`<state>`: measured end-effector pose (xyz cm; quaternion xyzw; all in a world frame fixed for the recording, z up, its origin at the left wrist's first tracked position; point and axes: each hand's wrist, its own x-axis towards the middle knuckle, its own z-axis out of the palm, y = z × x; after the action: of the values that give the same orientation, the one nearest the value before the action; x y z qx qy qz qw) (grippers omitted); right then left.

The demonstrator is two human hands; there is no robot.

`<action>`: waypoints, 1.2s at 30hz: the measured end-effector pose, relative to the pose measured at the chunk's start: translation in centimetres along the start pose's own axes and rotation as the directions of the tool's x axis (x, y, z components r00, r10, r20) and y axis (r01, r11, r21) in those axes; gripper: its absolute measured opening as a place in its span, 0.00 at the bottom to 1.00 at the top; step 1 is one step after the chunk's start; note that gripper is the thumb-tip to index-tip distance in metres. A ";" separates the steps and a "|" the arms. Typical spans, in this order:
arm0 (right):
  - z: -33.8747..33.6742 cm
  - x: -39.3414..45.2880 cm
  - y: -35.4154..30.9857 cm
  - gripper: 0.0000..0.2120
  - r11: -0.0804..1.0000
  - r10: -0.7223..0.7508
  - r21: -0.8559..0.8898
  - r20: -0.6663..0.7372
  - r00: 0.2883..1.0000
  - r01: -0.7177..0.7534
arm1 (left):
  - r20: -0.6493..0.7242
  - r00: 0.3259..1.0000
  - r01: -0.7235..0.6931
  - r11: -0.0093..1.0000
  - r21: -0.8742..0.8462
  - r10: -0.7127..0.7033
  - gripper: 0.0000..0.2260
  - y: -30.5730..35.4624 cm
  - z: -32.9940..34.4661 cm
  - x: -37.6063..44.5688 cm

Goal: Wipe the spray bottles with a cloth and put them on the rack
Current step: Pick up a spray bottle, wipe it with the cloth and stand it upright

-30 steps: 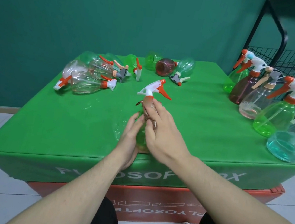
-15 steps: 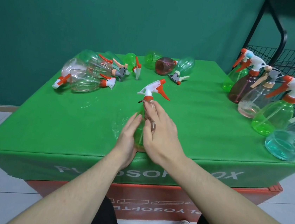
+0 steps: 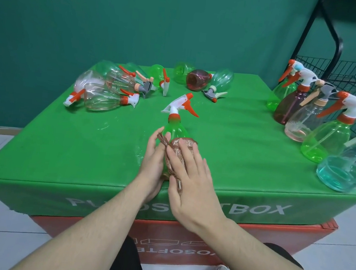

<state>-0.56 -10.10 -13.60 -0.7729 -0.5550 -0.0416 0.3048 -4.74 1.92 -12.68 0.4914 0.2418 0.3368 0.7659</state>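
Observation:
A green spray bottle (image 3: 175, 127) with a white and orange trigger head stands upright near the front edge of the green table (image 3: 65, 144). My left hand (image 3: 153, 162) holds the bottle's left side. My right hand (image 3: 190, 178) wraps a brown cloth (image 3: 181, 145) around the bottle's body on its right and front. A strip of the cloth hangs out by my thumb. The lower part of the bottle is hidden behind both hands.
Several spray bottles (image 3: 108, 95) lie on their sides at the back left and back middle. Several upright spray bottles (image 3: 325, 140) stand in a row along the right edge. A black wire rack (image 3: 348, 76) stands beyond the table's right side.
My right hand has slid the cloth down from the bottle's neck to its body, so the neck and shoulder now show. The left hand keeps its hold.

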 end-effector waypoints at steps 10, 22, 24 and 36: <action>-0.2 2.6 0.4 0.29 1.000 -0.014 -0.008 -0.096 0.995 0.013 | 0.005 0.997 0.071 0.997 -0.001 -0.071 0.18 -0.4 -0.3 0.5; -1.6 7.8 -0.4 0.26 0.934 0.198 0.303 0.005 0.980 -0.190 | 0.020 0.992 0.126 0.983 -0.132 -0.125 0.17 0.1 -0.6 0.3; -1.4 7.7 -0.5 0.25 0.918 0.224 0.335 0.007 0.975 -0.213 | 0.021 0.993 0.121 0.984 -0.133 -0.120 0.16 0.0 -0.8 0.3; -0.4 3.1 0.0 0.31 0.981 0.098 0.169 0.013 0.995 -0.099 | -0.023 0.995 0.095 0.992 -0.082 -0.097 0.15 0.0 -0.4 0.3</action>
<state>0.67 -7.73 -12.03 -0.7708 -0.5183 0.0226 0.3699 -4.83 2.36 -12.88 0.4434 0.2616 0.3155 0.7971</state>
